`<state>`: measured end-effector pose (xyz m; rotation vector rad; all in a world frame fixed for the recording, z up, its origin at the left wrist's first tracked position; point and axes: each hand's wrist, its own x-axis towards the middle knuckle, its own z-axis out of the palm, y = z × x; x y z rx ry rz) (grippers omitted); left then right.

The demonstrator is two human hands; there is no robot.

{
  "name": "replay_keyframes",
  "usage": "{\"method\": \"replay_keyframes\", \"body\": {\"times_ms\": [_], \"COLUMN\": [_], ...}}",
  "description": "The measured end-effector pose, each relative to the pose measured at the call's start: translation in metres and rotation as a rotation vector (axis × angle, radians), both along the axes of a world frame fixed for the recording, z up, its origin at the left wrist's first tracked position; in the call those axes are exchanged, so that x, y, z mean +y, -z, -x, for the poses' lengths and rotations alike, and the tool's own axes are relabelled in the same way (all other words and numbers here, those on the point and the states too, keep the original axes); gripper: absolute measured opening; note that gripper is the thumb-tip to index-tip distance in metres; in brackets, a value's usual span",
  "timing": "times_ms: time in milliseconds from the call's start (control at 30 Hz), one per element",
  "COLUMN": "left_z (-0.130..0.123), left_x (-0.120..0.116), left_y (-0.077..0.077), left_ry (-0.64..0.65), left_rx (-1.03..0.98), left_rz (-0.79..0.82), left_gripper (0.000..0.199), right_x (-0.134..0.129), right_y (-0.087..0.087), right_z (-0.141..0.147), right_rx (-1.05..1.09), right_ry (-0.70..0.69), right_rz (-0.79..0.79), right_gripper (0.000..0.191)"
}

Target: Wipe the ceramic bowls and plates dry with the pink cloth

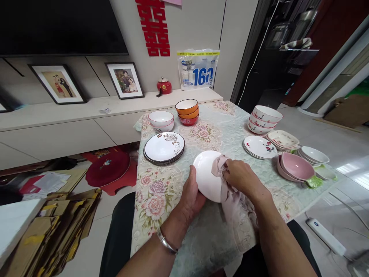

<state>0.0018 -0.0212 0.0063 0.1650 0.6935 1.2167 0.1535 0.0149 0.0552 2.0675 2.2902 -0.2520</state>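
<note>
A plain white plate (206, 179) is tilted up above the near part of the table. My left hand (191, 192) grips it by its left edge, thumb on the face and fingers hidden behind. Bunched in my right hand (239, 175) is a pale pink cloth (230, 200), pressed against the plate's right side and hanging down below it. Just beyond, to the left, lies a stack of white plates (164, 147) with dark rims and a floral pattern. To the right of my hands sits a stack of small plates (259, 147) with red flowers.
White bowls (161, 120) and orange and red bowls (187, 109) stand at the table's far edge. On the right are stacked bowls (264, 119), square dishes (283, 139), pink bowls (296, 166) and small bowls (314, 154). A red stool (108, 167) and flattened cardboard (57, 223) lie left of the table.
</note>
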Motion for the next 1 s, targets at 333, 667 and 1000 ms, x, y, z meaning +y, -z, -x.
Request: {"method": "replay_keyframes", "body": {"times_ms": [333,667,1000], "left_z": [0.003,0.001,0.005], "left_x": [0.001,0.002,0.000], "left_y": [-0.006,0.001,0.000], "left_ry": [0.051,-0.023,-0.112], "left_rx": [-0.113,-0.054,0.104], "left_rz": [-0.042,-0.009,0.056], "left_gripper": [0.055,0.049,0.050], "right_x": [-0.009,-0.001,0.016], "right_y": [0.003,0.005,0.014], "right_z": [0.033,-0.022,-0.028], "right_rx": [0.604,0.498,0.173], "right_ry": [-0.517,-0.424,0.159], "right_rz": [-0.018,0.294,-0.243], "right_gripper": [0.017,0.039,0.036]}}
